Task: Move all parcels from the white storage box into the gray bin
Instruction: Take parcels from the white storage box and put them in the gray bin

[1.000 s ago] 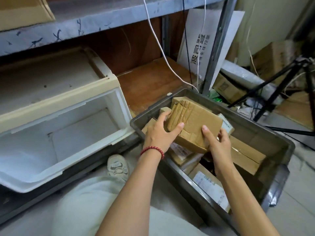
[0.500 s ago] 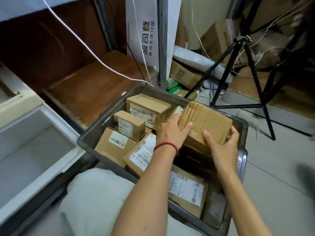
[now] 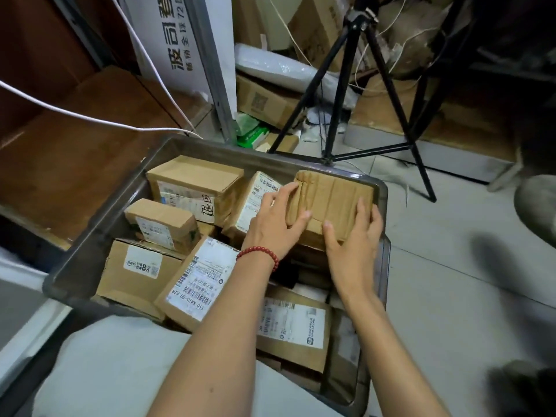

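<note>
A rectangular gray plastic bin (image 3: 99, 233) sits on the floor, and everything here is placed relative to it. Both hands hold one brown cardboard parcel wrapped in wrinkled tan tape (image 3: 334, 203) at the bin's far right corner, level with the rim and lying above the other boxes. The left hand (image 3: 276, 224), with a red bead bracelet (image 3: 260, 254) on its wrist, has its grip closed on the parcel's left edge, thumb on top and fingers curled round the end. The right hand (image 3: 355, 239) has its grip clasped on the near right corner, thumb pressed on the top face and fingers behind.

Inside the bin lie more cardboard parcels: a large box with handwritten marks (image 3: 192, 188) at the far left, a small taped box (image 3: 161, 224) in front of it, a box with a white printed sticker (image 3: 135, 272) at the near left, a tilted box with a barcode label (image 3: 198, 281) beside the left forearm, and a flat labelled box (image 3: 293, 326) between the forearms. A black tripod (image 3: 355, 85) stands on the floor beyond the bin's far right side. A white cable (image 3: 75, 115) runs above the brown wooden shelf board (image 3: 66, 164) left of the bin.
</note>
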Tool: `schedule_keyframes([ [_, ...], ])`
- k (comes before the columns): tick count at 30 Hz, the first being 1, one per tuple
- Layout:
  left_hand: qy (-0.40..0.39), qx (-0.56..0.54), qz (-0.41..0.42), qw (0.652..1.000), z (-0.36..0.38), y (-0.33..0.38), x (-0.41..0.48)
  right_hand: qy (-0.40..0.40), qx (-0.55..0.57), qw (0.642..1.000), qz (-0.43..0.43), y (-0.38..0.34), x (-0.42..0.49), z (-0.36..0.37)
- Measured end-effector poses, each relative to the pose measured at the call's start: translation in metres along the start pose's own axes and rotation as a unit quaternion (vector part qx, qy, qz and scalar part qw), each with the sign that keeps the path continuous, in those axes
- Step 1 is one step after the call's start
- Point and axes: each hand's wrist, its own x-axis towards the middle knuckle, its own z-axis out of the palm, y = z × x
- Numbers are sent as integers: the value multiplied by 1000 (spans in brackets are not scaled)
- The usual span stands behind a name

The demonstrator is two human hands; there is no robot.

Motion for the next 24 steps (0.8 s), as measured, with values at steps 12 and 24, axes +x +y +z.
schedule_keyframes([
  [12, -65, 346, 74, 933, 16, -1, 5, -116, -268, 952, -95, 21, 5, 19],
  [24, 8, 337, -33, 941, -34, -2, -27, -127, -231, 953, -147, 12, -22, 5],
])
